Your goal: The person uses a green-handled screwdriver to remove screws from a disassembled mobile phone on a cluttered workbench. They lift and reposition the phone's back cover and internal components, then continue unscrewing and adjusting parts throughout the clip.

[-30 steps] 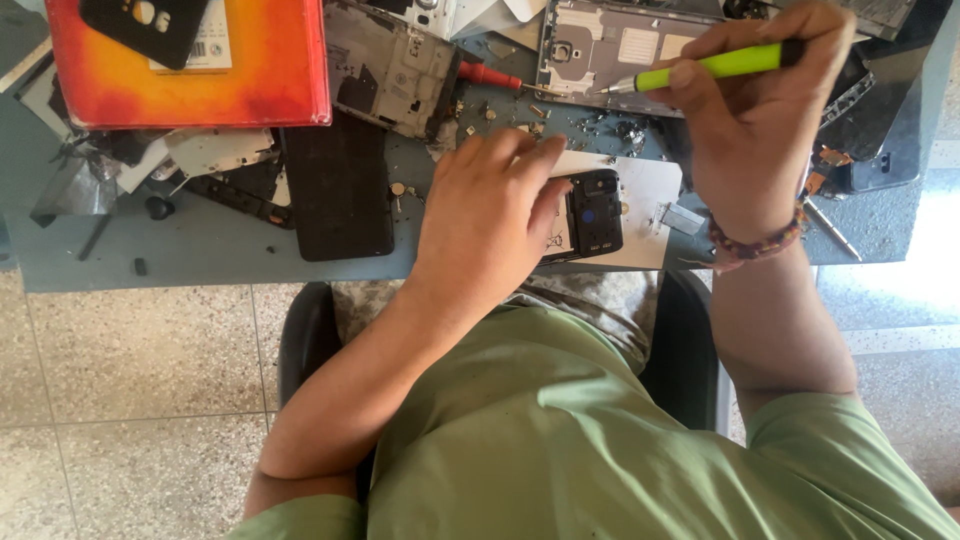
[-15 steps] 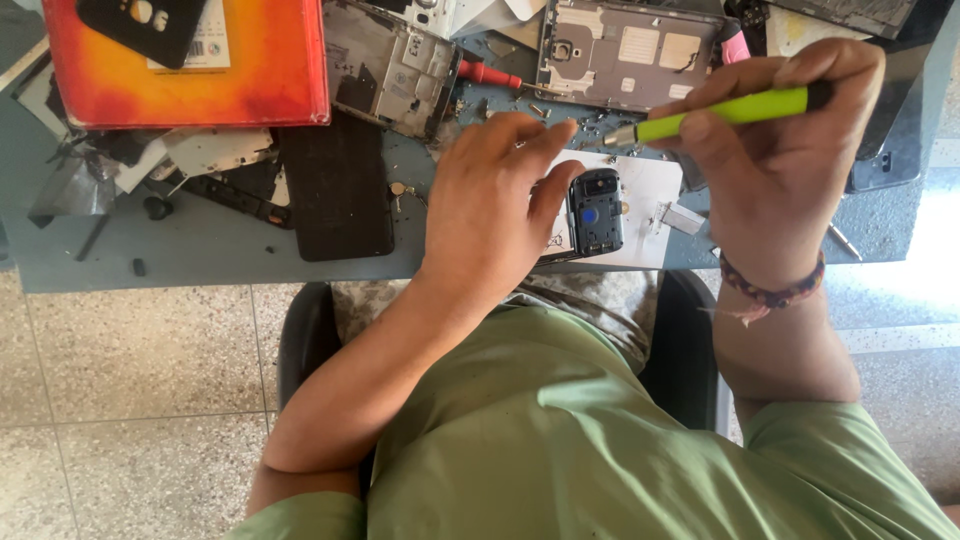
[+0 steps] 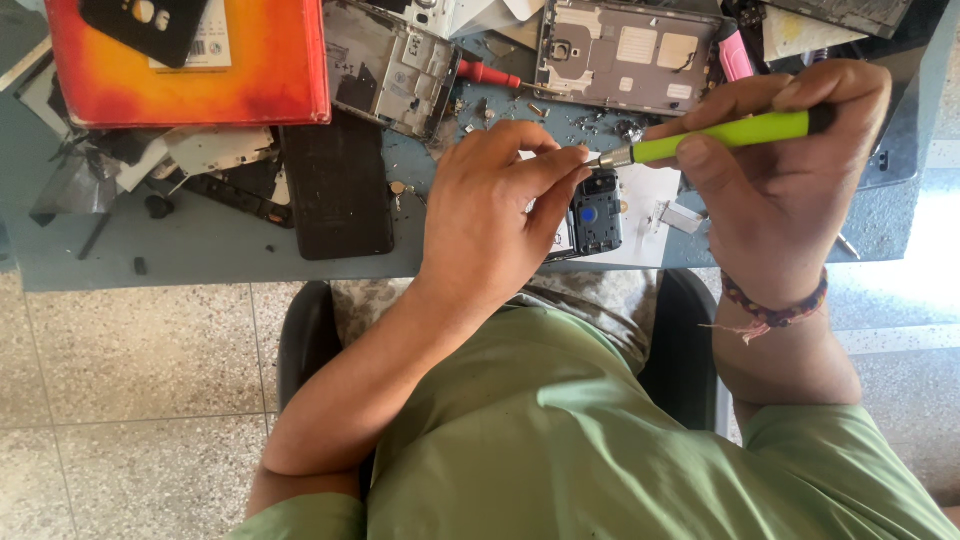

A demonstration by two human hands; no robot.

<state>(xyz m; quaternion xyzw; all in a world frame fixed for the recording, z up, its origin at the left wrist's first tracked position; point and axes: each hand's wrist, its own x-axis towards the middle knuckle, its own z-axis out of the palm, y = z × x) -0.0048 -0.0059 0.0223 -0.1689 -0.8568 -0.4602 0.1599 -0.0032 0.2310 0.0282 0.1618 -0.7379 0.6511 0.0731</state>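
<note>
My right hand [image 3: 790, 170] grips a lime-green screwdriver [image 3: 720, 136] held almost level, its metal tip pointing left. My left hand [image 3: 495, 205] pinches at that tip with thumb and forefinger, whatever sits between them being too small to make out. Just below the tip a small black phone part with a blue spot [image 3: 596, 212] lies on a white sheet [image 3: 645, 205] at the table's near edge. My left palm hides part of the sheet.
The grey table [image 3: 200, 255] is crowded: an orange-red box [image 3: 190, 65] at back left, a black phone panel [image 3: 338, 185], an open phone frame [image 3: 390, 65], a grey phone back [image 3: 625, 50], a red-handled tool [image 3: 490, 74], loose screws. A black chair rim [image 3: 300, 340] shows below.
My right hand has come down and left, bringing the screwdriver tip to my left fingers. My left hand has lifted off the black phone part and now pinches at the tip.
</note>
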